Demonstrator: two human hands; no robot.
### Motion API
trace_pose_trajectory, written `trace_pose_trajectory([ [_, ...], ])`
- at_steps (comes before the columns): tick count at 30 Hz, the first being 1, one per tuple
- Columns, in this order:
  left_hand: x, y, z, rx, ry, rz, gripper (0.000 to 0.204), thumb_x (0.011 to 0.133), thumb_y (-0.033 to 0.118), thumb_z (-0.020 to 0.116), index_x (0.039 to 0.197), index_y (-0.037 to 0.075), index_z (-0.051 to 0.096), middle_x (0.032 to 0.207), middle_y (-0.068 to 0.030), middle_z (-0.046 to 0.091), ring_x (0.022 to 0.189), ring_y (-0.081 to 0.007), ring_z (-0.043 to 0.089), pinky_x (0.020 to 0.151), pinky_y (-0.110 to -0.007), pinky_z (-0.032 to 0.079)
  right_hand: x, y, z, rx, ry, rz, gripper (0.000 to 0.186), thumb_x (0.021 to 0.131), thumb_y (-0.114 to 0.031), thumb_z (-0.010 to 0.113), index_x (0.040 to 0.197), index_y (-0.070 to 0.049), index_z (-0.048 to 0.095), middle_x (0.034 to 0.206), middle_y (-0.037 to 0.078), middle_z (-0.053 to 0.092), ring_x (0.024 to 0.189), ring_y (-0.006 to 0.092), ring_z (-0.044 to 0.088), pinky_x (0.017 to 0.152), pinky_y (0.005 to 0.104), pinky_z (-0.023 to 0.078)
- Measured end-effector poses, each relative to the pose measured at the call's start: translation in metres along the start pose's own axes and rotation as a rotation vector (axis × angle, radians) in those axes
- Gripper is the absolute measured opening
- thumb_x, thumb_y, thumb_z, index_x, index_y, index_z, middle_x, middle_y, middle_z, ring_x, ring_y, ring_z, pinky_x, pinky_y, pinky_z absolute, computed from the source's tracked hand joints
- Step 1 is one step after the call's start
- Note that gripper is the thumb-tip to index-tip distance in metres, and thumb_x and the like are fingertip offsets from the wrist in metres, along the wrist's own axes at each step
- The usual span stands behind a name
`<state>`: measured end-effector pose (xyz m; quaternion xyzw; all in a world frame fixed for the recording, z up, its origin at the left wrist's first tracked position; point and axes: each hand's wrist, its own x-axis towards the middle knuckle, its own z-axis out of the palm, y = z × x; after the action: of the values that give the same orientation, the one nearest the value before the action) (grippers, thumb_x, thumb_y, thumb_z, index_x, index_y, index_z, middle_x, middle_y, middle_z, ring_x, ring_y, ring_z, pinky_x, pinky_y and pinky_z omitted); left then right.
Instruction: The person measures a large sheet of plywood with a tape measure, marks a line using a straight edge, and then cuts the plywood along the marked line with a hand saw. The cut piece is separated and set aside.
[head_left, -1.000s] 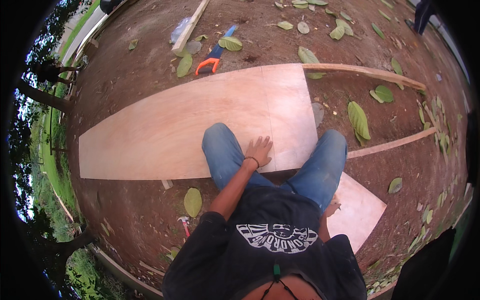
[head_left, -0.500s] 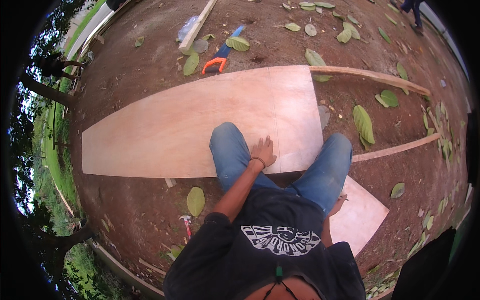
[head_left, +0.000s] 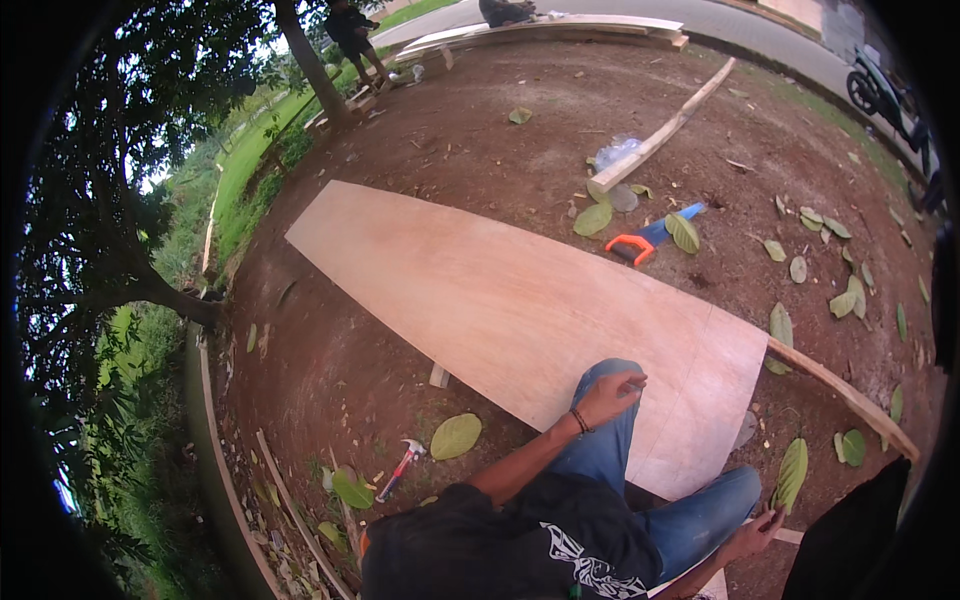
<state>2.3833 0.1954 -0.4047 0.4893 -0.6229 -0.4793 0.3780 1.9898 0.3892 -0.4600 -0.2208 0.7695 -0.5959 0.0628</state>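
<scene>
My left hand [head_left: 608, 398] is over my bent left knee, its fingers curled with nothing visible in them. My right hand [head_left: 754, 530] is low beside my right knee, fingers closed round something I cannot make out. A long tapered plywood panel [head_left: 480, 300], crossed by faint lines at its broad end, lies in front of me across timber supports. Beyond it lies a saw [head_left: 654, 236] with blue blade and orange handle. A hammer [head_left: 400, 470] with a red handle is on the dirt to my left. Another pale panel [head_left: 710, 590] is partly visible below my right hand.
A loose timber [head_left: 670, 130] lies beyond the saw, and a batten [head_left: 850, 395] extends rightward. A tree [head_left: 325, 85] stands by a person [head_left: 355, 35], near stacked boards [head_left: 560, 28]. A motorbike [head_left: 875, 95] is by the pavement. Leaves and sticks litter the dirt.
The view has swung toward the left and up, bringing the boards, road and motorbike in. My left hand has lifted off the panel to my knee, its fingers now curled.
</scene>
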Motion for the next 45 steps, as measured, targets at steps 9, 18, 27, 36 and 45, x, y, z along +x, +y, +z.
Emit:
trace_pose_trajectory([
  [9,-0.048,-0.019,0.03,-0.204,0.109,0.0,0.033,0.097,0.013,0.065,0.127,-0.001,0.063,0.112,-0.0092,0.072,0.098,-0.0138,0.068,0.087,-0.029,0.055,-0.111,-0.116,0.17,0.527,-0.996,0.186,0.025,0.097,0.008,0.05,0.114,-0.005,0.037,0.099,0.017,0.067,0.073,0.0188,0.069,0.068,0.0292,0.058],
  [18,-0.09,-0.008,-0.01,-0.479,0.138,-0.179,0.022,0.101,0.016,0.064,0.114,-0.001,0.067,0.094,-0.0039,0.07,0.085,-0.0099,0.067,0.073,-0.025,0.055,-0.176,-0.15,0.172,0.411,-1.457,0.171,0.055,0.096,0.005,0.06,0.141,-0.006,0.029,0.104,0.017,0.069,0.086,0.0179,0.069,0.076,0.0279,0.057],
  [27,-0.167,-0.149,-0.075,0.185,0.586,-0.526,0.026,0.085,0.025,0.077,0.094,0.001,0.072,0.082,-0.0145,0.074,0.077,-0.0228,0.072,0.072,-0.035,0.057,-0.134,-0.06,0.167,0.284,-1.187,0.243,0.051,0.1,-0.01,0.06,0.144,-0.001,0.037,0.107,0.017,0.07,0.088,0.0214,0.07,0.076,0.0308,0.057],
  [36,-0.248,-0.215,-0.082,0.326,0.77,-1.13,0.022,0.085,0.028,0.079,0.09,0.006,0.075,0.087,-0.0096,0.075,0.083,-0.0262,0.072,0.075,-0.043,0.057,-0.098,-0.013,0.134,-0.303,-1.462,-0.068,0.043,0.096,-0.017,0.066,0.133,0.002,0.055,0.116,0.022,0.069,0.101,0.0283,0.068,0.087,0.0377,0.054],
  [45,-0.26,-0.242,-0.096,0.323,1.049,-1.187,0.024,0.083,0.031,0.078,0.098,0.012,0.077,0.096,-0.0114,0.076,0.092,-0.0304,0.073,0.08,-0.044,0.057,-0.102,-0.035,0.153,-0.386,-1.562,-0.057,0.041,0.098,-0.013,0.063,0.135,0.002,0.054,0.12,0.022,0.068,0.106,0.0274,0.067,0.084,0.0369,0.054],
])
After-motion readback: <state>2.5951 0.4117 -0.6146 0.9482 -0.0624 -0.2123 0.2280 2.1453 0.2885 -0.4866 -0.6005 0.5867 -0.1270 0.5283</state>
